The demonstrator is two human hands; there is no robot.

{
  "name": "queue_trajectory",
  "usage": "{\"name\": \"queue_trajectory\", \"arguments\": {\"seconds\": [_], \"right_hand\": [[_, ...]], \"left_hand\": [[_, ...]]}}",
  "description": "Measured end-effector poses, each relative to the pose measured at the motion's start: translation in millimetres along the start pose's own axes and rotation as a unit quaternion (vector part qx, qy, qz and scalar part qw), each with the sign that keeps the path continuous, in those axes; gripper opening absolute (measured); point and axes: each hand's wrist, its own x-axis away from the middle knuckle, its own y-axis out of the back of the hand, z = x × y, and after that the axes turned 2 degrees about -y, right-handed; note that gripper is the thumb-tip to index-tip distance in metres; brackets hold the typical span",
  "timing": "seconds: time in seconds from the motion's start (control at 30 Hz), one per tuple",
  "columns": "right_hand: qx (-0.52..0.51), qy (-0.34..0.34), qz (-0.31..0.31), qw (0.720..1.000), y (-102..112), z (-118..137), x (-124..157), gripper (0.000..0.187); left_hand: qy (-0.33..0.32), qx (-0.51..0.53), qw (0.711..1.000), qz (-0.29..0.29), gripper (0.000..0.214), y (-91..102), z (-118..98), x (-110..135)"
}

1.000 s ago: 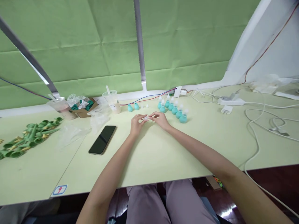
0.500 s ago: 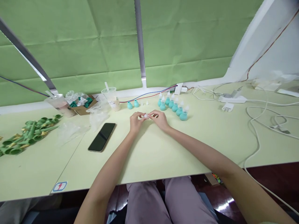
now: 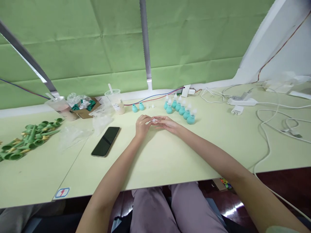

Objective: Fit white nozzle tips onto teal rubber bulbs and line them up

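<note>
My left hand (image 3: 142,125) and my right hand (image 3: 166,123) meet at the middle of the pale table (image 3: 170,152), fingertips pinched together on a small white part (image 3: 153,120). Just behind my right hand stands a row of several teal bulbs with white tips (image 3: 181,108). Two teal bulbs without tips (image 3: 138,107) sit behind my left hand, with tiny white pieces (image 3: 152,106) beside them.
A black phone (image 3: 106,141) lies left of my hands. Clear plastic bags (image 3: 98,119), a drink cup (image 3: 114,99), a cardboard box (image 3: 85,108) and green pipe fittings (image 3: 26,139) lie further left. White cables and a power strip (image 3: 241,102) cover the right side.
My hands stay together on the small white part; my right hand's fingers have stretched out a little towards the left. The view has shifted slightly.
</note>
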Motion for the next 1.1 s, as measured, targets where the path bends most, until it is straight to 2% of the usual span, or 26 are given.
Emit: {"name": "queue_trajectory", "arguments": {"seconds": [0.1, 0.2, 0.37, 0.53, 0.77, 1.1], "right_hand": [[-0.027, -0.014, 0.03, 0.999, 4, 4, 0, 0.03], [-0.038, -0.01, 0.05, 0.998, 7, 8, 1, 0.025], [-0.043, -0.011, 0.06, 0.997, 8, 11, 1, 0.026], [-0.041, -0.009, 0.059, 0.997, 7, 13, 1, 0.025], [-0.038, -0.014, 0.08, 0.996, 8, 13, 1, 0.029], [-0.057, -0.029, 0.099, 0.993, 13, 10, 1, 0.025]], "left_hand": [[-0.027, -0.022, 0.999, 0.015, 0.017, 0.2, -4, 0], [-0.027, -0.031, 0.999, 0.011, 0.02, -0.3, -9, 0], [-0.037, -0.031, 0.999, -0.014, 0.023, -1.3, -13, -2], [-0.007, -0.028, 1.0, -0.011, 0.025, -0.4, -13, -3], [-0.026, -0.029, 0.999, -0.016, 0.027, -0.1, -15, -5], [-0.047, -0.051, 0.997, 0.027, 0.021, -1.8, -17, -1]]}}
